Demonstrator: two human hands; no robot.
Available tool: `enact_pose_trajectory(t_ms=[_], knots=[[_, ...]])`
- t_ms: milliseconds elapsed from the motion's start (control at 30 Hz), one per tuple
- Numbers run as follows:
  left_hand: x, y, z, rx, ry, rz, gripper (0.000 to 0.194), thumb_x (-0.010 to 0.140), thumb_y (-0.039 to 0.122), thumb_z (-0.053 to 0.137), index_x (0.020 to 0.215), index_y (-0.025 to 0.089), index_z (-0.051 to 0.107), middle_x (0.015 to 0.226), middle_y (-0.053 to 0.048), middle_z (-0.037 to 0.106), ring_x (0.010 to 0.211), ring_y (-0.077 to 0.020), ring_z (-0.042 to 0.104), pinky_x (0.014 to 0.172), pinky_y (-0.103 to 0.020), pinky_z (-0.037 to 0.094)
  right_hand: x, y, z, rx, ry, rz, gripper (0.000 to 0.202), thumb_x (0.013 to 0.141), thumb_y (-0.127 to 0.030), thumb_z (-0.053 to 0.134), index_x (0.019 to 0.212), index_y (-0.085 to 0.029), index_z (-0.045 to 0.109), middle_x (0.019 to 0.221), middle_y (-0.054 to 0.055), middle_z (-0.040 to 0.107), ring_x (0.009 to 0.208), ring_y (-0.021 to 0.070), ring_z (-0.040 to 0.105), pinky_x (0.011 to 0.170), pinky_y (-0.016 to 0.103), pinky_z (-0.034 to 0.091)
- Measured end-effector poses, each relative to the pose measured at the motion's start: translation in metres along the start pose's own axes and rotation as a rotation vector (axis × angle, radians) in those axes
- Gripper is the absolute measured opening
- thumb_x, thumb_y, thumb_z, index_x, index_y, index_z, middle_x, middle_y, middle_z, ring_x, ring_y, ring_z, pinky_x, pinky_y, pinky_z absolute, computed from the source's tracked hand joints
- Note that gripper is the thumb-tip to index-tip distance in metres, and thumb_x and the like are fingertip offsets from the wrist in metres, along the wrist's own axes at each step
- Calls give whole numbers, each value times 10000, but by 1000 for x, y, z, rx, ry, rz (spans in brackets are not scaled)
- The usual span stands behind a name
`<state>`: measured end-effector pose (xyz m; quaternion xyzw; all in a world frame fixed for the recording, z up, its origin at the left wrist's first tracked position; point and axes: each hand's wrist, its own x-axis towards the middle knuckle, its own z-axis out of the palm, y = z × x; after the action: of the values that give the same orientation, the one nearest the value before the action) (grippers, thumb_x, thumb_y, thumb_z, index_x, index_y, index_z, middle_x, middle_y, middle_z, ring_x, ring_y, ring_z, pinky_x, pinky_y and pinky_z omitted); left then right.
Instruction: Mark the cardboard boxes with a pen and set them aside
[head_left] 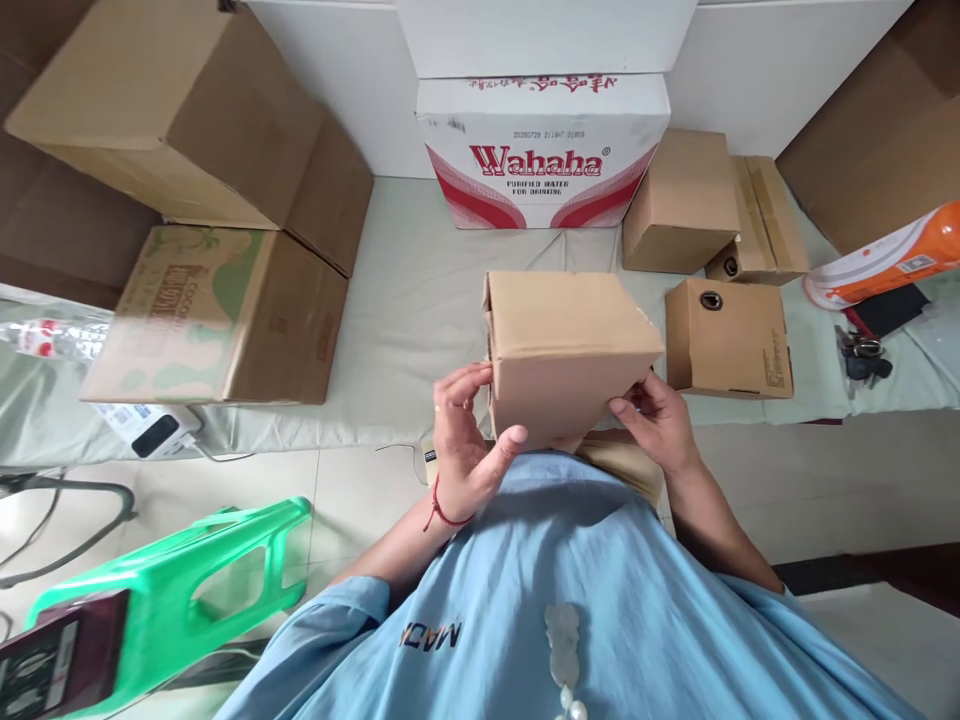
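Observation:
A plain brown cardboard box [570, 385] is tilted close to my body at the table's front edge. Its left end has uneven flap edges, and its underside is hidden. My left hand [469, 435], with a red cord on the wrist, holds the box's left end; the fingers curl against that side and the thumb lies along the near face. At the lower right corner, my right hand [660, 420] grips the box between thumb and fingers, with some fingertips hidden behind it.
A Wahaha water carton [547, 160] stands at the back. Several smaller boxes, including one with a round hole [727, 345], sit at right near an orange bottle [892, 255] and keys [864, 360]. Large cartons [285, 320] are stacked left. A green stool [172, 580] stands below.

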<state>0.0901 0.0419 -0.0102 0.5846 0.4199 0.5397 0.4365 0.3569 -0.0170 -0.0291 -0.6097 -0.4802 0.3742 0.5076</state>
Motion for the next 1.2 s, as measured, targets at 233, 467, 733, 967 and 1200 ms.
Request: enact_pose_trajectory(t_ms=[233, 467, 733, 967, 1200], knots=[[8, -19, -12, -80, 48, -127, 487, 965, 463, 838, 1416, 338, 704, 1348, -70, 636, 1299, -248, 630, 1114, -348, 549, 2, -3, 7, -209, -258, -273, 618, 982, -528, 771, 1552, -325, 644, 1476, 124, 694, 1342, 340, 650, 1150, 548, 573], [41, -17, -25, -317, 161, -272, 420, 834, 438, 951, 1210, 310, 814, 1184, -10, 801, 1224, -202, 709, 1093, -268, 542, -2, -15, 24, -260, -442, -551, 915, 998, -416, 790, 1774, -424, 305, 1638, 118, 561, 1582, 346, 503, 1294, 597, 483], [48, 12, -35, -409, -25, -507, 464, 875, 562, 833, 1171, 205, 828, 1188, -116, 857, 1065, -271, 827, 802, -316, 666, 2, -12, 18, -229, -42, -329, 769, 958, -485, 829, 1638, -282, 532, 1585, 155, 650, 1457, 365, 645, 1234, 552, 552], [39, 39, -39, -214, -184, -163, 448, 1049, 542, 654, 1316, 230, 834, 1402, -121, 799, 1316, -294, 760, 1045, -350, 610, 11, -18, 19, 285, 46, 81, 668, 847, -722, 852, 1283, -239, 701, 1247, 78, 802, 1138, 246, 758, 965, 356, 644], [34, 54, -61, 101, -369, 118, 642, 1001, 688, 691, 1479, 263, 739, 1596, -134, 671, 1531, -409, 582, 1311, -572, 415, -4, -20, 56, 433, -67, 288, 617, 877, -766, 789, 1219, -266, 669, 1272, 75, 786, 1223, 271, 745, 1015, 395, 643]])
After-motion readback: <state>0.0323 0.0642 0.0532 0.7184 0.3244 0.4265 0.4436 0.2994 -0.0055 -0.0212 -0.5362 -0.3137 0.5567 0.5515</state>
